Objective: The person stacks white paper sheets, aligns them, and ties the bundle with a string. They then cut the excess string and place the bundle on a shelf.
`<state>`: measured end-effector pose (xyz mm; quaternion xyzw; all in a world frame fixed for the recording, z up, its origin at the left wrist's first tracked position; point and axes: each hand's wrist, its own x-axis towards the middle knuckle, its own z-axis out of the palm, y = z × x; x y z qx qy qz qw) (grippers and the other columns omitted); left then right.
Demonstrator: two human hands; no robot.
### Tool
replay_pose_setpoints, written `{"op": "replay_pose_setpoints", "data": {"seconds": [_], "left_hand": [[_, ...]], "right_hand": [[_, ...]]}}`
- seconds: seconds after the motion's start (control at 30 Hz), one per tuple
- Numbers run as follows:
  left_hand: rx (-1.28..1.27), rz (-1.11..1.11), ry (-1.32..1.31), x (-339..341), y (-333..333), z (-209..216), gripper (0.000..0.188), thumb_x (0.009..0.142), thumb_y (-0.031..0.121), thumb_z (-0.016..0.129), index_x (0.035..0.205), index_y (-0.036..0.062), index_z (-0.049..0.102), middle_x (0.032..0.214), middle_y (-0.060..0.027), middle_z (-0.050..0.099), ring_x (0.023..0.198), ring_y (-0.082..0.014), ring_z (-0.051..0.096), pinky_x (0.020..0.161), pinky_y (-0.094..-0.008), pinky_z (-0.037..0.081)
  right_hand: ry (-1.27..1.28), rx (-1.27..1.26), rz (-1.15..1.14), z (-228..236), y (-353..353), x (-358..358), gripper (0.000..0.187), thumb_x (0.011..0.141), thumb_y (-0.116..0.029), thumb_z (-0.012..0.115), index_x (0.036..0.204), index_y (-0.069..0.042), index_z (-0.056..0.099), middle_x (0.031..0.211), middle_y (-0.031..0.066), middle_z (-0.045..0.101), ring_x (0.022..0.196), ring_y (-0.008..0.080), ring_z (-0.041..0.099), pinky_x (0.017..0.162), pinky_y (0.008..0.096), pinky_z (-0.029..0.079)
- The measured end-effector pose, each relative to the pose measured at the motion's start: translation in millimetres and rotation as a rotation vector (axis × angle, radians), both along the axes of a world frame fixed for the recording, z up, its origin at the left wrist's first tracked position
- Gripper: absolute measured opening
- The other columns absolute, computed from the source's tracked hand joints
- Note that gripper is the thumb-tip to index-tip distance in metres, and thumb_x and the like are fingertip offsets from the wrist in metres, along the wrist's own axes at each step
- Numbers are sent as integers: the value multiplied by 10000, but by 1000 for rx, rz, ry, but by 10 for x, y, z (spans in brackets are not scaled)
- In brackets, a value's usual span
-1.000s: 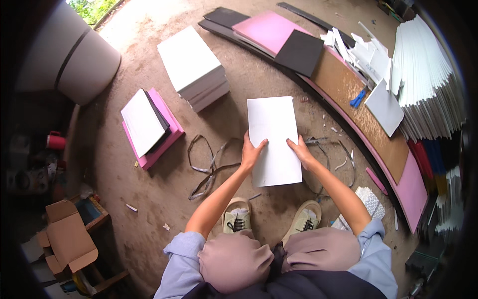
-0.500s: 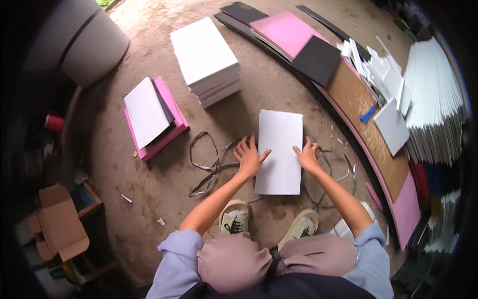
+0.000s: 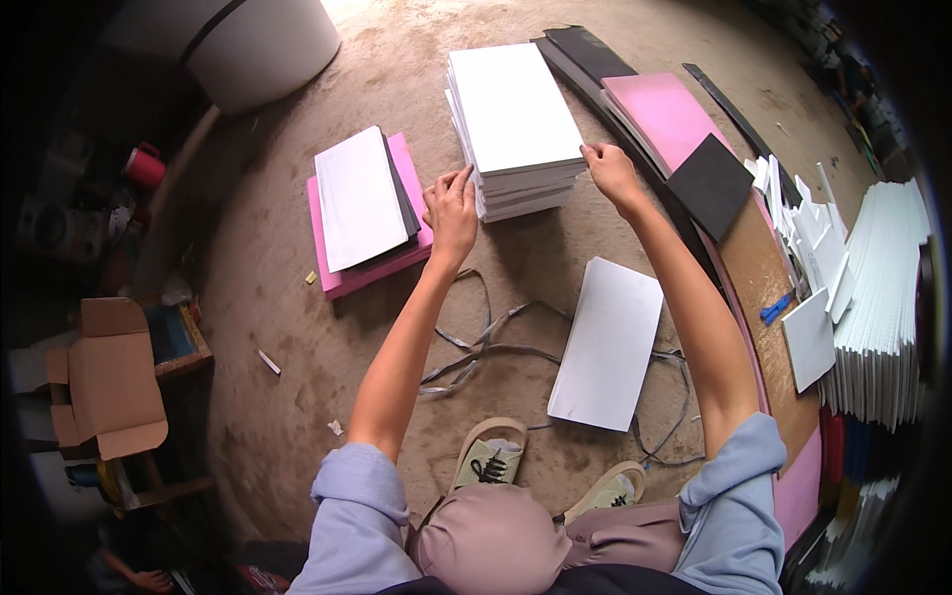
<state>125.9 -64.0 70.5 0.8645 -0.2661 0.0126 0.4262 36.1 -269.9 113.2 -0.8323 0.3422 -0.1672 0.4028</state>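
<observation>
Rolled blue sleeves [image 3: 359,516], black-laced shoes [image 3: 493,464]

Left hand [image 3: 452,216] and right hand [image 3: 613,177] at the near corners of a tall white stack [image 3: 516,107], upper centre of the frame

Lower white stack [image 3: 607,342] right of centre, grey straps [image 3: 488,347] beside it; pink sheets [image 3: 377,275] left of centre

Bright light [image 3: 372,12] falls on the stained brown floor [image 3: 283,436].
</observation>
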Motion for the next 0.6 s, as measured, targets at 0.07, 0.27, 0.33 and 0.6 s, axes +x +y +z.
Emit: {"op": "replay_pose_setpoints", "data": {"seconds": [0.07,0.27,0.33,0.6], "left_hand": [[-15,-22,-10,-5,0,-41,274,873,238,442,1093,155,581,1092,-63,466,1027,-258,325,903,-397,249],[-115,-16,25,9,-18,-67,291,834,212,494,1106,145,575,1074,-117,451,1030,-294,310,928,-387,256],[-148,-27,31,20,2,35,304,813,193,500,1101,133,575,1082,-135,448,1042,-304,307,943,-385,247],[-106,-245,126,315,75,36,339,767,164,448,1085,116,557,1126,-116,520,1106,-272,365,983,-359,194]], "right_hand": [[13,-80,-22,-38,23,8,345,833,-241,488,989,54,576,969,247,575,958,347,546,843,377,406],[35,-129,-62,38,54,78,317,820,-226,516,937,58,590,889,265,583,886,366,567,787,401,427],[-23,-161,-66,131,68,67,324,821,-246,513,920,51,597,860,262,588,873,370,570,773,405,429],[108,-30,-136,-35,-47,203,430,837,-333,478,902,79,581,951,252,576,962,350,538,812,384,408]]}}
